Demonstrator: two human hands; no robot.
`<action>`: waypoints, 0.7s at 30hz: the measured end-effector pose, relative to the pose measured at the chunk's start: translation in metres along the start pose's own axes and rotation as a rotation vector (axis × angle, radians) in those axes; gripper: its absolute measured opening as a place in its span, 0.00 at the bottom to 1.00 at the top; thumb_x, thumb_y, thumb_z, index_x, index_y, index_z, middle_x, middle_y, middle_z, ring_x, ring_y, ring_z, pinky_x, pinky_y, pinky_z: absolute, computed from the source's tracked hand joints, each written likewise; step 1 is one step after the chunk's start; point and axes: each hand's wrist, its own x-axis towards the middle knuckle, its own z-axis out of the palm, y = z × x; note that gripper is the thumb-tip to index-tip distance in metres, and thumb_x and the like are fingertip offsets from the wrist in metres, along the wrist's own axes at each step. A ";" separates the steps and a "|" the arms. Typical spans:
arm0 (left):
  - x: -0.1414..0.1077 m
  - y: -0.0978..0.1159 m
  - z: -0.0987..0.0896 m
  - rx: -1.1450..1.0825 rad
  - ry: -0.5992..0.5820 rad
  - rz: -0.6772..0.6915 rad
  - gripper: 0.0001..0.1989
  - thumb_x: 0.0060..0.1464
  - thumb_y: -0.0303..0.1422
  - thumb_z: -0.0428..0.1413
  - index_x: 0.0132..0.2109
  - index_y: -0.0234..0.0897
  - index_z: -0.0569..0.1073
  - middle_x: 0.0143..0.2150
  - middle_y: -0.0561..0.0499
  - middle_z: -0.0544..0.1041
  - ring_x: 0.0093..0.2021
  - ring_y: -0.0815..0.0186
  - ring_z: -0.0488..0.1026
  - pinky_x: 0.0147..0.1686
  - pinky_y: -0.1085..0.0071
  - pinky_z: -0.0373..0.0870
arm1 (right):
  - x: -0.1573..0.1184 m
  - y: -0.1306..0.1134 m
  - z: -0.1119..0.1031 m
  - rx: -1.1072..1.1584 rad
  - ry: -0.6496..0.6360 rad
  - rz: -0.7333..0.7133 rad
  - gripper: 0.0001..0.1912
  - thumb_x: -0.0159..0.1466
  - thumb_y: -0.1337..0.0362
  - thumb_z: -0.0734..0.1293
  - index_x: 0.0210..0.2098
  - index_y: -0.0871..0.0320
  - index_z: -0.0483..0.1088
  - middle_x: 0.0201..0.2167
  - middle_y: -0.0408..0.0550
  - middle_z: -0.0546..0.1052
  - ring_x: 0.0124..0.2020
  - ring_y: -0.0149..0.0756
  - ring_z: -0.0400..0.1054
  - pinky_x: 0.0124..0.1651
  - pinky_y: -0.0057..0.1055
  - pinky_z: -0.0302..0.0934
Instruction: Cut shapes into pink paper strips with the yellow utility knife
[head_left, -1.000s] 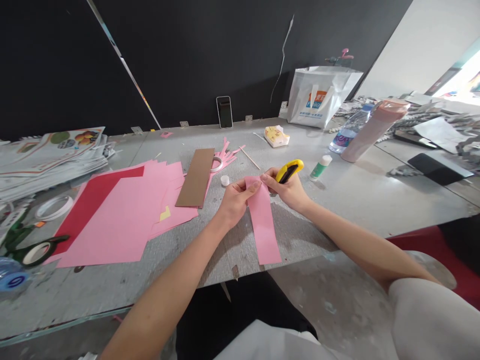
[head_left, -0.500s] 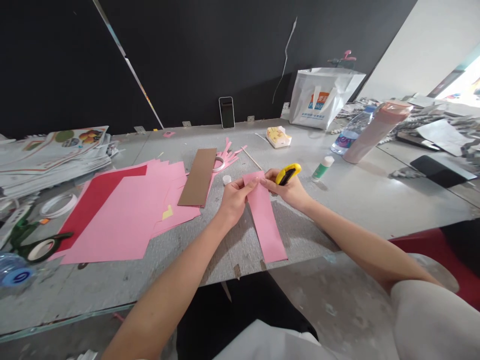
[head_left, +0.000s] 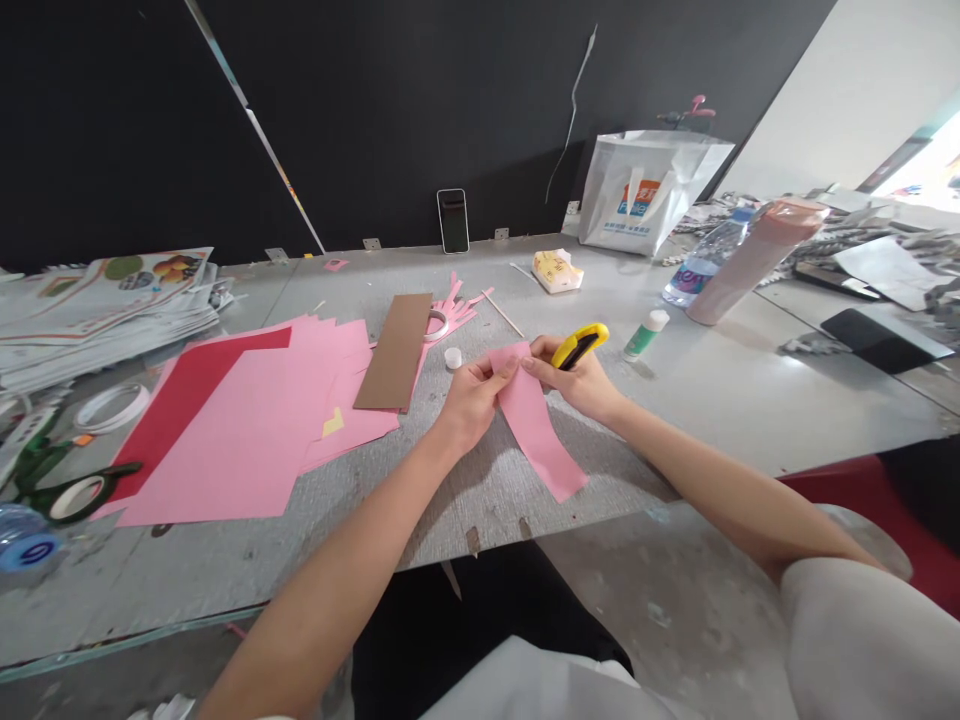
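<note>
A pink paper strip (head_left: 538, 435) is pinched at its far end between both hands, its near end lying toward the table's front edge. My left hand (head_left: 474, 400) grips the strip's left side between thumb and fingers. On the right side, my right hand (head_left: 574, 378) pinches the same end and also keeps a yellow cutter (head_left: 580, 347) tucked in its grip. Just left of the fingers stands a small white cap (head_left: 453, 358). A thin stick (head_left: 502, 313) lies beyond the hands, and a green glue stick (head_left: 646, 336) is to their right.
Pink sheets (head_left: 232, 435), a brown card (head_left: 395, 352) and scissors (head_left: 82, 490) lie left. At the back are a phone (head_left: 453, 221), a tissue pack (head_left: 557, 271) and a white bag (head_left: 646, 195). A bottle (head_left: 705, 262) and pink tumbler (head_left: 757, 262) stand right.
The near end of the pink strip has swung to the right and a little away from the table's front edge. Both hands still pinch its far end, nearly in place.
</note>
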 end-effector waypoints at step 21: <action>-0.002 0.002 0.002 -0.074 0.089 -0.011 0.21 0.45 0.46 0.77 0.40 0.37 0.85 0.39 0.47 0.85 0.41 0.60 0.81 0.45 0.64 0.76 | 0.000 0.000 0.005 -0.065 0.020 -0.013 0.28 0.63 0.38 0.75 0.28 0.55 0.67 0.23 0.38 0.60 0.25 0.29 0.53 0.27 0.31 0.49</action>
